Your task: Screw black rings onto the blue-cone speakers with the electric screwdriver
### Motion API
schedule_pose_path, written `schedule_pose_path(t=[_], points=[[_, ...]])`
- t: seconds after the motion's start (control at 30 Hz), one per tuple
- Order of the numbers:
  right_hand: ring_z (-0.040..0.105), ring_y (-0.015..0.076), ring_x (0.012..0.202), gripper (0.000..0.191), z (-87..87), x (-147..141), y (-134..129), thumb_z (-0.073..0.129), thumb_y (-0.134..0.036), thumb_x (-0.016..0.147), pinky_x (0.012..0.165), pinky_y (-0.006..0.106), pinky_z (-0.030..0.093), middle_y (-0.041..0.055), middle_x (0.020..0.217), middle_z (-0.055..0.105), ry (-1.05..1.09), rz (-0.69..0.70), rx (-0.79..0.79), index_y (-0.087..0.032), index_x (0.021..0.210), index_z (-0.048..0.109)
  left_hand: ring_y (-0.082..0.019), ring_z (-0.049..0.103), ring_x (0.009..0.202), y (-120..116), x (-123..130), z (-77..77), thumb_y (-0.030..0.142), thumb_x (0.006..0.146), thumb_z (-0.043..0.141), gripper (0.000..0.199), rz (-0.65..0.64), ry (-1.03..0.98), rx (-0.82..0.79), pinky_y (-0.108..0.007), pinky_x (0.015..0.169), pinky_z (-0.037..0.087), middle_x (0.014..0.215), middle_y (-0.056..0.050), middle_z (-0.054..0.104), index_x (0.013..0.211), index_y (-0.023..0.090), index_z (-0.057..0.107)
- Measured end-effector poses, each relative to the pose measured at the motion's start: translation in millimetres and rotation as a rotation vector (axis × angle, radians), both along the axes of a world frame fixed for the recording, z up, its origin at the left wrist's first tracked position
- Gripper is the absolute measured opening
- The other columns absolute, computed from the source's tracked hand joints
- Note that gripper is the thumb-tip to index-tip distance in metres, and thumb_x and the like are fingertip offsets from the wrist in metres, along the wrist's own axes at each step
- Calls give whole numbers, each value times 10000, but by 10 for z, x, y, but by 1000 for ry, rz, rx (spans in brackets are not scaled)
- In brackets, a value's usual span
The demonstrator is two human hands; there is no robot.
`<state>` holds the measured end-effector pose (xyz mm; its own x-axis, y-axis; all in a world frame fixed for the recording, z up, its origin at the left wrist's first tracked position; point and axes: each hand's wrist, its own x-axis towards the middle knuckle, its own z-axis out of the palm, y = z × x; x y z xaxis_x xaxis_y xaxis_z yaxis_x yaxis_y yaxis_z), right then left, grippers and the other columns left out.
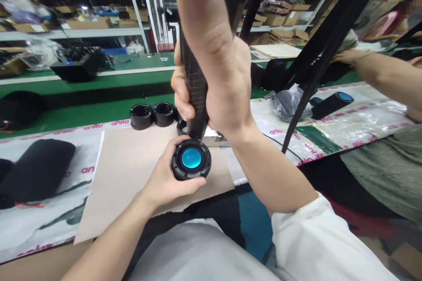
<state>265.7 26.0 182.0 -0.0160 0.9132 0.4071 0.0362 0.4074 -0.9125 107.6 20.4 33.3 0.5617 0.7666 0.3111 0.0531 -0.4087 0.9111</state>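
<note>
My left hand (165,174) is closed around a black round speaker end (175,167) with a shiny blue disc (191,158) in its middle. It is held tilted toward me, over a beige cardboard sheet (125,167). My right hand (224,66) grips a black electric screwdriver (197,92) upright, thumb raised toward the camera. The screwdriver's lower end meets the far rim of the speaker end; the bit's exact contact is hidden. Behind them stand two stacks of black rings (141,116) (164,114). Another black ring (181,128) is partly covered by my right hand and the screwdriver.
A dark cylindrical speaker body (46,169) lies at left. At right are a plastic-wrapped item (292,102), a black cylinder with a blue end (332,104) and a co-worker's arm (385,72). A black slanted bar (316,66) crosses the right side. Shelves (95,33) stand behind.
</note>
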Motion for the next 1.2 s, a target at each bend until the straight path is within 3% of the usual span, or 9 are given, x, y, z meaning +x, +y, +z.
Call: schedule_pose_path(t=[0.07, 0.13, 0.2, 0.37, 0.57, 0.63, 0.8, 0.97, 1.2], points=[[470, 176, 476, 386, -25, -12, 15, 455, -511, 1009, 421, 285, 388, 6, 657, 486, 58, -27, 96, -356, 1296, 662, -287, 740, 1151, 0, -6, 5, 352, 685, 941, 799, 4, 7, -1, -391, 978, 612, 1283, -74, 715, 1357, 249, 522], [467, 163, 468, 308, -43, -14, 23, 473, -427, 1022, 420, 275, 386, -11, 643, 482, 75, -5, 120, -347, 1238, 678, -296, 736, 1161, -1, -9, 11, 352, 681, 941, 801, 7, 21, 1, -400, 984, 610, 1295, -84, 712, 1356, 240, 526], [465, 146, 470, 279, -57, 6, 21, 592, -549, 987, 438, 266, 407, -34, 619, 481, 101, 31, 101, -310, 1106, 670, -306, 729, 1180, -4, -4, 26, 356, 673, 944, 802, 12, 29, 3, -413, 1005, 602, 1313, -94, 708, 1351, 232, 535], [453, 131, 458, 605, -105, 190, -28, 709, -850, 768, 426, 288, 401, -54, 616, 500, 242, 14, 117, -277, 840, 528, -312, 723, 1198, -5, 43, 81, 351, 673, 944, 803, -20, 36, -45, -415, 1020, 593, 1295, -103, 727, 1359, 219, 548], [508, 171, 502, 435, -97, 556, -53, 641, -703, 879, 470, 333, 468, -18, 660, 523, 228, -130, 216, -284, 826, 539, -327, 707, 1233, -15, 16, 50, 342, 651, 949, 838, 23, 35, -105, -408, 1013, 591, 1341, -110, 707, 1378, 222, 550], [533, 180, 507, 418, -125, 625, -25, 641, -682, 887, 451, 338, 470, -10, 654, 524, 209, -241, 274, -281, 802, 561, -325, 706, 1241, -31, 4, 35, 322, 654, 946, 837, 31, 35, -112, -400, 1007, 595, 1348, -103, 703, 1386, 233, 548], [454, 143, 405, 482, -448, 680, 134, 758, -702, 838, 345, 310, 335, -52, 541, 467, 212, -520, 297, -270, 751, 563, -332, 711, 1232, -39, 10, 29, 324, 651, 946, 848, 16, 22, -129, -405, 992, 608, 1339, -107, 705, 1389, 235, 539], [458, 131, 329, 529, -755, 709, 244, 735, -750, 834, 300, 275, 316, -83, 500, 504, 260, -512, 269, -263, 809, 532, -338, 704, 1244, -35, 2, 28, 336, 656, 945, 851, 20, 27, -112, -412, 992, 609, 1355, -113, 696, 1394, 235, 534], [471, 142, 351, 495, -796, 697, 181, 765, -689, 845, 332, 296, 302, -61, 509, 516, 241, -452, 172, -263, 758, 527, -346, 700, 1244, -42, 3, 36, 332, 652, 943, 848, 22, 20, -119, -424, 988, 606, 1346, -118, 699, 1389, 229, 536]])
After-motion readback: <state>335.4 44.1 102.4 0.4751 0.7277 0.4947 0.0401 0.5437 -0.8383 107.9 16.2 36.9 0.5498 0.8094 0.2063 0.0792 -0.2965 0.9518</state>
